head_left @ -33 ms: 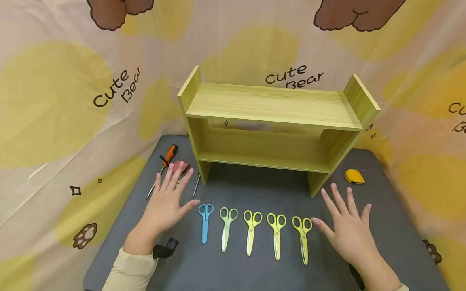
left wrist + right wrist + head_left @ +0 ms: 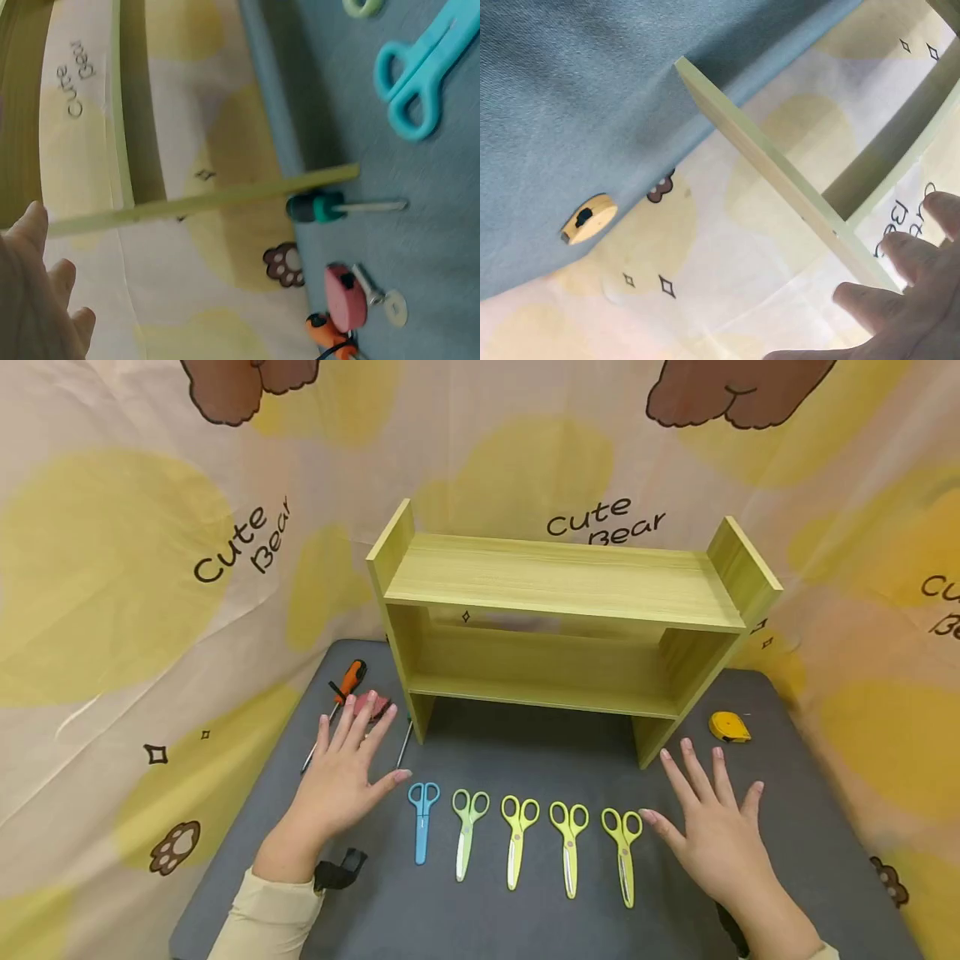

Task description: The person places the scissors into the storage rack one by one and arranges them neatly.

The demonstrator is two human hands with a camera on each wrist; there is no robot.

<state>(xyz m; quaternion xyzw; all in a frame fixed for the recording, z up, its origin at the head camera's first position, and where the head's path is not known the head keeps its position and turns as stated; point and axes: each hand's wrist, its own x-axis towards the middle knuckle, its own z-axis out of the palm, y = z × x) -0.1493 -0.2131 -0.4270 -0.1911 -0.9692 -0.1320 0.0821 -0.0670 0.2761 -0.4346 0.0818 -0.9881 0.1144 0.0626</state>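
Observation:
With fingers spread, my left hand (image 2: pixel 337 793) hovers over the left part of the table, holding nothing. My right hand (image 2: pixel 723 839) is likewise spread on the right, its thumb beside the last pair of yellow-green scissors (image 2: pixel 622 856). A row of scissors lies between the hands: blue scissors (image 2: pixel 422 822) nearest the left thumb, light green scissors (image 2: pixel 467 831), then yellow-green scissors (image 2: pixel 516 839) and another yellow-green pair (image 2: pixel 569 847). All have their handles pointing away from me. Both wrist views show fingers (image 2: pixel 64 281) (image 2: pixel 870 304) held apart around nothing.
A two-tier wooden shelf (image 2: pixel 555 577) stands behind the scissors on the grey table (image 2: pixel 525 935). At left lie an orange screwdriver (image 2: pixel 352 677), a green-black screwdriver (image 2: pixel 315 208), a pinkish-red rounded object (image 2: pixel 345 300), a bolt (image 2: pixel 367 283) and a pale disc (image 2: pixel 395 308). A yellow tape measure (image 2: pixel 729 727) lies right.

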